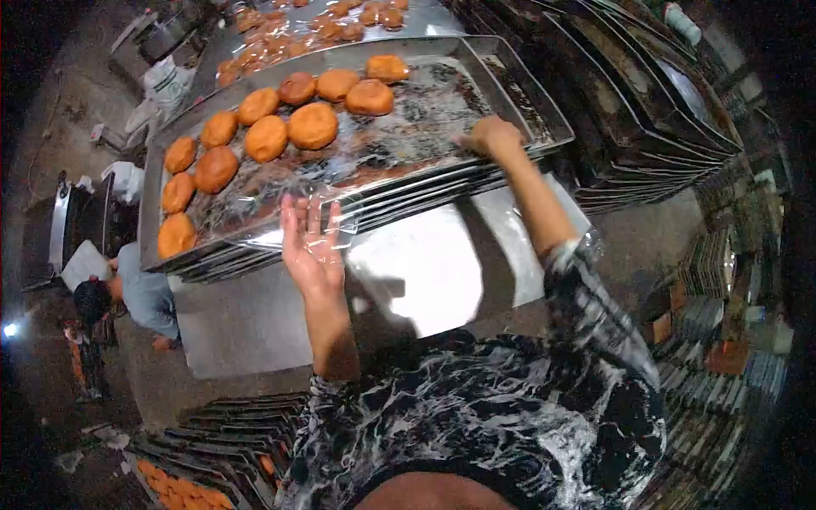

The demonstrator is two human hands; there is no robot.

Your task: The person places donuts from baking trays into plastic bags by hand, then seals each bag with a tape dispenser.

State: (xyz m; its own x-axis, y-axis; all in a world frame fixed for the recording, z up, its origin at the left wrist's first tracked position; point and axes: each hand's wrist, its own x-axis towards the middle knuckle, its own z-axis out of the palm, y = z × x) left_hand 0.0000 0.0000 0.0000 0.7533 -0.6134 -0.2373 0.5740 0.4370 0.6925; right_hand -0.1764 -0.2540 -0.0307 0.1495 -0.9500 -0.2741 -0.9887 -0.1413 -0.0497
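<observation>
My left hand (313,246) is palm up at the front edge of a large metal tray (425,110), its fingers raised inside or behind a clear plastic bag (347,223). The bag drapes around those fingers and over the tray's rim. My right hand (495,138) is over the tray's right part, close to the front rim, with its fingers curled; whether they grip anything is hidden. Several round orange-brown buns (313,126) lie in the left and back of the tray, apart from both hands. The tray rests on a stack of similar trays.
More buns (327,30) lie on a surface behind the tray. Stacked dark trays (646,102) stand at right. A white sheet-like surface (416,272) is below the stack. Another person (144,289) crouches at left. Lower left, further trays hold buns (183,489).
</observation>
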